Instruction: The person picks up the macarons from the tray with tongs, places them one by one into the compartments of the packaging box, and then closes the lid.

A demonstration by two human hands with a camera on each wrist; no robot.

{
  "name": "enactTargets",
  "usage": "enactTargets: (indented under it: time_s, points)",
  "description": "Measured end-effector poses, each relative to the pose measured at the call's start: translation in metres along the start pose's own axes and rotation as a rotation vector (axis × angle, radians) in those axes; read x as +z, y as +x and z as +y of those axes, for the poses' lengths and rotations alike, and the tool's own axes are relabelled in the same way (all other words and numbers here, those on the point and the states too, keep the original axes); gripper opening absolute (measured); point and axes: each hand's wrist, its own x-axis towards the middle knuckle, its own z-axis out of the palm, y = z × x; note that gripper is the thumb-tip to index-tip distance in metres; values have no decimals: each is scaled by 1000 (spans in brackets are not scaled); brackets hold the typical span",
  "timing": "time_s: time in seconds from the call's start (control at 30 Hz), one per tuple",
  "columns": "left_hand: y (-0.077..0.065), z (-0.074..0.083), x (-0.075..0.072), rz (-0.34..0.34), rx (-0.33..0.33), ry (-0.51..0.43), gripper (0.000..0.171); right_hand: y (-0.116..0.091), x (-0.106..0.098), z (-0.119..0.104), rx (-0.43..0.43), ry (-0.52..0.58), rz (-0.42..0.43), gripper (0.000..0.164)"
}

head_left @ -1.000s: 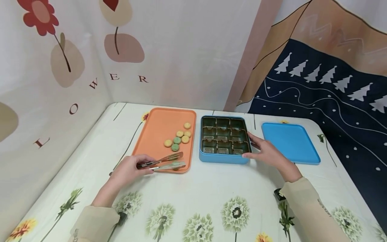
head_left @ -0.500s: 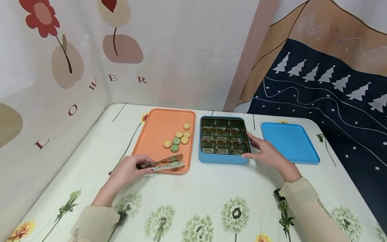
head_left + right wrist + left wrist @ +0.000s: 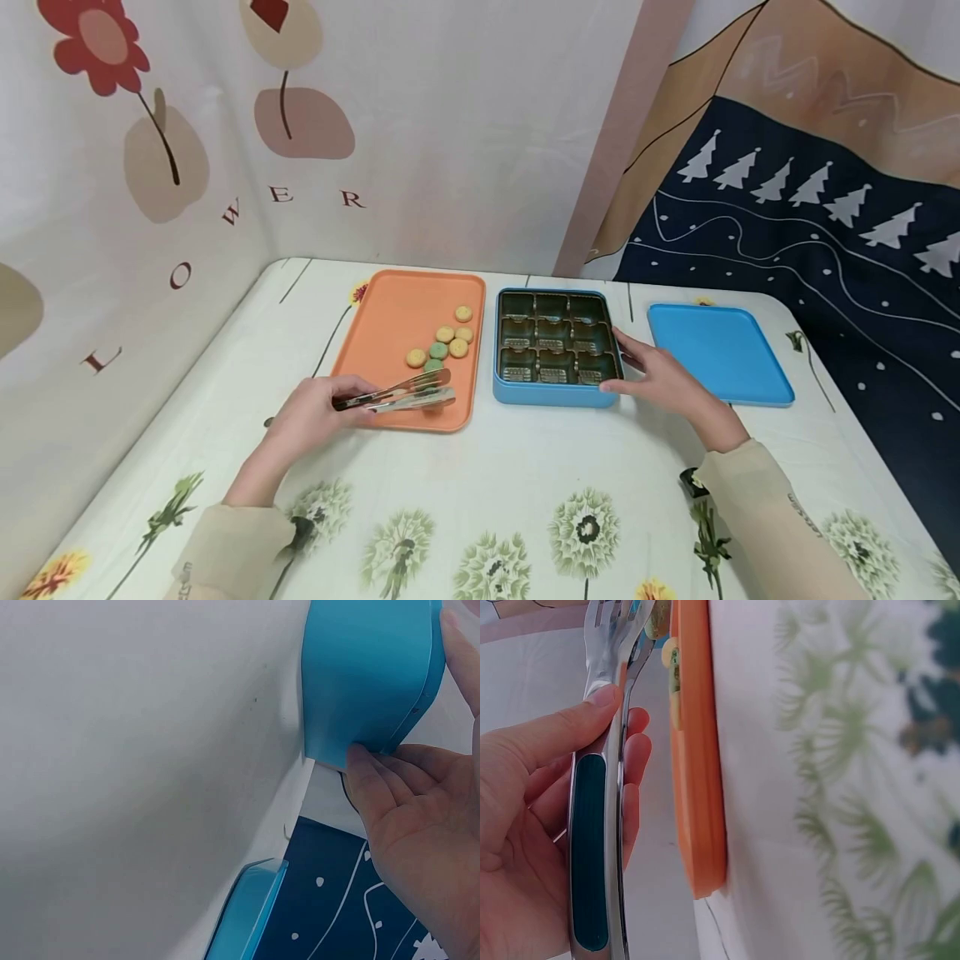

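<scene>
My left hand (image 3: 311, 417) grips a pair of metal tongs (image 3: 397, 393) with dark handle insets, over the near part of the orange tray (image 3: 390, 308). In the left wrist view a greenish cookie (image 3: 658, 621) shows at the tips of the tongs and looks held there, partly cut off by the frame. Several round yellow cookies (image 3: 445, 334) and green cookies (image 3: 438, 350) lie on the tray's right half. My right hand (image 3: 660, 377) holds the near right corner of a blue box (image 3: 555, 395), thumb and fingers on its sides. Inside the box sits a dark compartmented insert (image 3: 553, 335).
A flat blue lid (image 3: 716, 350) lies to the right of the box. The table carries a white flowered cloth (image 3: 480, 500). Behind it hang printed curtains (image 3: 465, 133), close to the far edges of the tray and box.
My left hand has raised the tongs slightly off the tray. The green cookie under their tips is gone from its spot on the tray. My right hand stays at the box.
</scene>
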Motion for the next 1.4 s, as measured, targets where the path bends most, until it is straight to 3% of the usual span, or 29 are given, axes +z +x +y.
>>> enactTargets:
  time_s: [0.8, 1.4]
  points:
    - [26, 25, -10, 26, 52, -24, 24, 0, -1, 1, -18, -16, 9, 99]
    - [50, 54, 4, 6, 123, -36, 23, -1, -1, 1, -23, -14, 17, 99]
